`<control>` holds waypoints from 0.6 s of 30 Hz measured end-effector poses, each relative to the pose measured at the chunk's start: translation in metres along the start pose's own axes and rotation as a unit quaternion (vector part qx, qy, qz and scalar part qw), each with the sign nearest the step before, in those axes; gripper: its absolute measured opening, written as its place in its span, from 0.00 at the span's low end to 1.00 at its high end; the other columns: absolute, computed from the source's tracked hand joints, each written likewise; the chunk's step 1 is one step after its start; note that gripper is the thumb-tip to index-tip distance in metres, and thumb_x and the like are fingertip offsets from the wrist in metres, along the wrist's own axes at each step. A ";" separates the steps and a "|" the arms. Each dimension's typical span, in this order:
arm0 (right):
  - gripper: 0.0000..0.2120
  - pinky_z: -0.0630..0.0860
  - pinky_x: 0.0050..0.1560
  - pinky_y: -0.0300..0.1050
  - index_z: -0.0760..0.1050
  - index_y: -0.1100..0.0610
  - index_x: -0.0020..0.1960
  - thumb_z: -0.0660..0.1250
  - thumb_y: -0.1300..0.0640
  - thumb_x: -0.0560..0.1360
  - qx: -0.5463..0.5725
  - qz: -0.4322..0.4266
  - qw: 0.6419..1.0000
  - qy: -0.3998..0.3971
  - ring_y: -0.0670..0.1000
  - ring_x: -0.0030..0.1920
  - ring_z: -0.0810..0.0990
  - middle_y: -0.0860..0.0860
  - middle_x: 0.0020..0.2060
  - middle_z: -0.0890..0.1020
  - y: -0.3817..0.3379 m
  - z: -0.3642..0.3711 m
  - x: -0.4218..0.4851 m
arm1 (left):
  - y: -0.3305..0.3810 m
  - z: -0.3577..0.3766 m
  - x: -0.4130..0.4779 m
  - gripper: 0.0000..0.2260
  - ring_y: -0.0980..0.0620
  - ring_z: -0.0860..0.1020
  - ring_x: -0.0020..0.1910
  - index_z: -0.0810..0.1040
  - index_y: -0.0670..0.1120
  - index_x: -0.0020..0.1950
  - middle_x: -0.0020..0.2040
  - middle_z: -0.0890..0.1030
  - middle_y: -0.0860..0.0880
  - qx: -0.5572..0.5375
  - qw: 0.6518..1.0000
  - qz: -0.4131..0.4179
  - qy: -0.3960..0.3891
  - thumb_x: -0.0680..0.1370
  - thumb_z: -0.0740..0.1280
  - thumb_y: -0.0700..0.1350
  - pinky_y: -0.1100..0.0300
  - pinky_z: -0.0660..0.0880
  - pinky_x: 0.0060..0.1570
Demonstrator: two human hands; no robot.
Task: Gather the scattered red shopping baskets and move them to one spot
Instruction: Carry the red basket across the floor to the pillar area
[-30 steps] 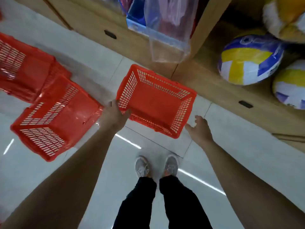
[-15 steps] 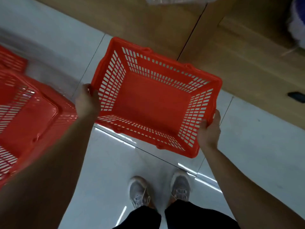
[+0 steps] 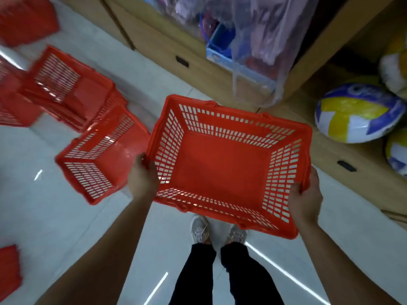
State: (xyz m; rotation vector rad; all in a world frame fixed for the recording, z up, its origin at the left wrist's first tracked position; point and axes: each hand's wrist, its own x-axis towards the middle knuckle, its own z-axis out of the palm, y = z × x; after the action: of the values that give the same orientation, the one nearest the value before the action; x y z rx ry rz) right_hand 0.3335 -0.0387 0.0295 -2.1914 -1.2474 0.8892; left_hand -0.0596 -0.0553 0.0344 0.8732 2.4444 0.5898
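Observation:
I hold an empty red shopping basket (image 3: 222, 170) upright in the air above my feet. My left hand (image 3: 143, 178) grips its left rim and my right hand (image 3: 305, 199) grips its right rim. To the left, a second red basket (image 3: 99, 155) lies tipped on the floor. Behind it, a third red basket (image 3: 66, 89) lies on its side against more red baskets (image 3: 13, 102) at the left edge. Another red basket (image 3: 24, 18) shows blurred at the top left, and a red corner (image 3: 8, 274) pokes in at the bottom left.
Wooden shelving (image 3: 167, 51) runs along the far side and right. It holds bagged goods (image 3: 253, 40) and yellow, blue and white volleyballs (image 3: 354, 113). The floor (image 3: 55, 227) is pale glossy tile. My shoes (image 3: 220, 232) stand just under the held basket.
Both hands took hold of the basket's rims and lifted it off the floor toward me. The view has tilted back up, showing the shelf goods and the baskets on the left again.

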 end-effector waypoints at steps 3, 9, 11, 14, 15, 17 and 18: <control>0.27 0.72 0.62 0.50 0.62 0.48 0.78 0.60 0.61 0.81 -0.006 -0.024 0.999 -0.038 0.57 0.63 0.77 0.54 0.68 0.77 -0.062 -0.035 -0.043 | 0.003 -0.090 -0.039 0.17 0.37 0.79 0.56 0.75 0.44 0.67 0.58 0.82 0.41 -0.004 0.997 -0.060 0.046 0.78 0.65 0.43 0.49 0.73 0.54; 0.25 0.73 0.62 0.55 0.63 0.50 0.78 0.60 0.60 0.82 -0.020 -0.099 0.987 -0.126 0.59 0.62 0.78 0.56 0.66 0.78 -0.176 -0.037 -0.108 | -0.036 -0.231 -0.083 0.15 0.39 0.80 0.53 0.76 0.48 0.63 0.55 0.83 0.44 -0.031 0.980 -0.157 0.118 0.77 0.63 0.46 0.48 0.74 0.52; 0.25 0.72 0.63 0.55 0.63 0.51 0.78 0.59 0.61 0.82 -0.030 -0.118 0.981 -0.154 0.59 0.64 0.77 0.56 0.67 0.77 -0.209 -0.022 -0.123 | -0.057 -0.261 -0.089 0.15 0.40 0.81 0.52 0.76 0.48 0.63 0.54 0.83 0.45 -0.050 0.970 -0.190 0.143 0.77 0.63 0.47 0.49 0.74 0.50; 0.25 0.73 0.65 0.54 0.61 0.51 0.79 0.59 0.60 0.82 -0.050 -0.140 0.972 -0.183 0.58 0.66 0.76 0.55 0.69 0.76 -0.258 0.010 -0.142 | -0.090 -0.297 -0.085 0.15 0.41 0.81 0.50 0.76 0.49 0.63 0.53 0.83 0.45 -0.082 0.953 -0.239 0.165 0.77 0.63 0.48 0.51 0.74 0.47; 0.25 0.72 0.63 0.50 0.62 0.50 0.78 0.59 0.59 0.82 -0.055 -0.154 0.969 -0.187 0.55 0.64 0.77 0.54 0.68 0.76 -0.273 0.023 -0.148 | -0.101 -0.307 -0.080 0.16 0.41 0.81 0.49 0.76 0.49 0.63 0.53 0.83 0.45 -0.095 0.948 -0.255 0.166 0.77 0.63 0.48 0.51 0.74 0.48; 0.25 0.71 0.59 0.46 0.62 0.49 0.78 0.59 0.59 0.82 -0.063 -0.185 0.960 -0.198 0.48 0.59 0.76 0.52 0.67 0.77 -0.305 0.054 -0.158 | -0.125 -0.324 -0.064 0.17 0.42 0.81 0.47 0.75 0.49 0.64 0.52 0.83 0.46 -0.123 0.937 -0.284 0.159 0.77 0.62 0.50 0.48 0.78 0.50; 0.25 0.71 0.58 0.45 0.62 0.48 0.78 0.59 0.58 0.82 -0.069 -0.195 0.957 -0.206 0.46 0.58 0.75 0.51 0.66 0.77 -0.321 0.073 -0.162 | -0.138 -0.330 -0.052 0.17 0.43 0.82 0.46 0.75 0.49 0.65 0.52 0.83 0.46 -0.135 0.933 -0.297 0.155 0.77 0.62 0.50 0.46 0.79 0.50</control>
State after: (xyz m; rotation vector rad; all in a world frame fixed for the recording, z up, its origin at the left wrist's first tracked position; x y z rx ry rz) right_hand 0.0353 -0.0203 0.2423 -1.8056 -1.9093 1.1486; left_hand -0.2735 -0.2642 0.2381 -0.0929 2.6254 0.8432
